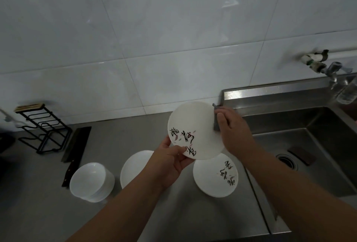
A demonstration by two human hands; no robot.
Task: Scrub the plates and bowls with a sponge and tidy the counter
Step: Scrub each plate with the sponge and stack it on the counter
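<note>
From the head camera, the person stands at a steel counter (135, 137) beside a sink (301, 126). The left hand (170, 162) pinches the near rim of a white plate with black calligraphy (195, 129), thumb on the face and fingers underneath, holding it tilted up above the counter. The right hand (233, 131) is clenched around a grey sponge (217, 118), pressing it to the plate's right edge, close to the sink's corner.

Judging by this, the step in hand is scrubbing this plate. To do it well, the person would likely keep the left grip firm at the rim, since a wet glazed plate can slip, and sweep the sponge across the whole face in overlapping strokes, then turn the plate to reach the part under the thumb and the back.

On the counter below lie a second calligraphy plate (214, 176), a plain white plate (133, 168) partly hidden by the left forearm, and a white bowl (90, 182). These appear to be awaiting their turn or already done; which cannot be told. A cleaver (76, 149) and a black wire rack (44, 129) sit further left, well apart from the dishes.
</note>
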